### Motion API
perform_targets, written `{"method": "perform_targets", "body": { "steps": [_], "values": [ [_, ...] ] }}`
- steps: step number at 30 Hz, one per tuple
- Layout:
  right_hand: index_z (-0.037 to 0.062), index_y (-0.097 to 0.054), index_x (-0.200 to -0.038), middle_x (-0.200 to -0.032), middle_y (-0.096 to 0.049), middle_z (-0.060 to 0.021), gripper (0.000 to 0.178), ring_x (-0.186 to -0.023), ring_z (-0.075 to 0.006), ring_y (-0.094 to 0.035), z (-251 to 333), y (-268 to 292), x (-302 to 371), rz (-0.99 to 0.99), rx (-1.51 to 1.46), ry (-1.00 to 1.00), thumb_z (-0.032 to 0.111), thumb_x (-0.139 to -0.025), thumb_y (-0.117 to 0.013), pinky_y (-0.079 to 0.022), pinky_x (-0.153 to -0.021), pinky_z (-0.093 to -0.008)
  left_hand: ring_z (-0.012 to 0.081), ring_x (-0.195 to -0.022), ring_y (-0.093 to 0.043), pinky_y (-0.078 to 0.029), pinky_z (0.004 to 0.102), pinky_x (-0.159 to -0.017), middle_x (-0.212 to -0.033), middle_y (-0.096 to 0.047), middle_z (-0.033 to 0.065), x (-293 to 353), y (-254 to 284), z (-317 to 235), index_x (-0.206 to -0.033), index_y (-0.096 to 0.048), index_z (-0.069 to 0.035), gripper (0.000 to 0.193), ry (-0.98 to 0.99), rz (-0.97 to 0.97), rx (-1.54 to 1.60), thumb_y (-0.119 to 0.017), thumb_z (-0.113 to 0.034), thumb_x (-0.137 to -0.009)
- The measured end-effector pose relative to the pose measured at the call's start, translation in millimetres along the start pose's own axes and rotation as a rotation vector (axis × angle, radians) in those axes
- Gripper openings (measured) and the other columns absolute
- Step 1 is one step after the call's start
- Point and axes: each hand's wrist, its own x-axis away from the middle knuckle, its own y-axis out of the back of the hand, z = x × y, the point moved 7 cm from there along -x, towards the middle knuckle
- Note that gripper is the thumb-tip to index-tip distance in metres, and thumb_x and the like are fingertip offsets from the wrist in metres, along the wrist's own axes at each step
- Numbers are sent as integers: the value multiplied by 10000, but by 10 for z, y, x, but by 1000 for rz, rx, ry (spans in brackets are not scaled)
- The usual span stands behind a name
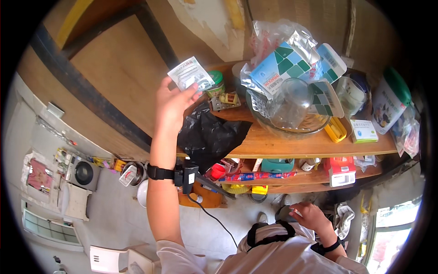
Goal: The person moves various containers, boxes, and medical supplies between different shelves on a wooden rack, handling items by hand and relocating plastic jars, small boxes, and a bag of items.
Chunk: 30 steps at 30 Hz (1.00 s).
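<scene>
brown wooden shelf top (278, 148) fronts the person. left hand (173, 99) pinches a flat white printed packet (188, 72) between thumb and fingers, near a clear green-lidded jar (216, 80). right hand (313, 216) low, fingers loosely curled; cannot tell whether it grips anything.

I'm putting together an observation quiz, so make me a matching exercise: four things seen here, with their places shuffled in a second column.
Things
1. White packet
2. Black plastic bag
3. Red and white box
4. White container with a green lid

Places
A. On a lower shelf
B. Near the right end of the top shelf
C. Held in the left hand
D. Crumpled near the left end of the top shelf

Right pairs: 1-C, 2-D, 3-A, 4-B
</scene>
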Motion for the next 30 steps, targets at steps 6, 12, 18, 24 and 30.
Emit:
{"method": "perform_targets", "body": {
  "steps": [6,12,18,24,30],
  "values": [
    [98,-774,-1151,-955,-791,-158,235,-904,-387,-764,5,-21,0,8,0,3,275,-998,-770,-625,-813,-494,175,-1007,-773,-641,318,-851,-1197,-802,155,146,-58,-38,-1424,-622,16,474,-76,57,-218,-802,11,-985],
    [102,-773,-1167,-969,-799,-144,242,-915,-380,-769,-21,-58,6,15,14,18,280,-1002,-763,-627,-818,-495,158,-1044,-763,-640,317,-864,-1196,-801,122,333,-161,-103,-1412,-640,22,449,-129,187,-183,-793,11,-990],
    [101,-774,-1174,-974,-804,-141,254,-925,-376,-772,-50,-125,-16,37,27,40,285,-1000,-763,-629,-815,-497,166,-1041,-767,-618,332,-879,-1176,-801,110,276,-62,36,-1350,-648,30,376,-76,189,-335,-769,-2,-995],
    [91,-773,-1184,-990,-809,-147,273,-923,-382,-776,8,-182,-75,74,24,57,285,-993,-769,-631,-814,-496,464,-1010,-745,-595,559,-860,-1115,-750,234,211,-38,-346,-1170,-660,-23,317,-577,-309,-1282,-760,-83,-876],
    [102,-775,-1187,-984,-808,-154,270,-921,-392,-773,-30,-191,-58,59,4,38,290,-993,-763,-632,-821,-505,420,-1089,-766,-597,494,-958,-1185,-784,229,-12,-93,51,-1279,-720,-40,487,-268,-7,-1235,-867,-283,-883]
  ]
}}
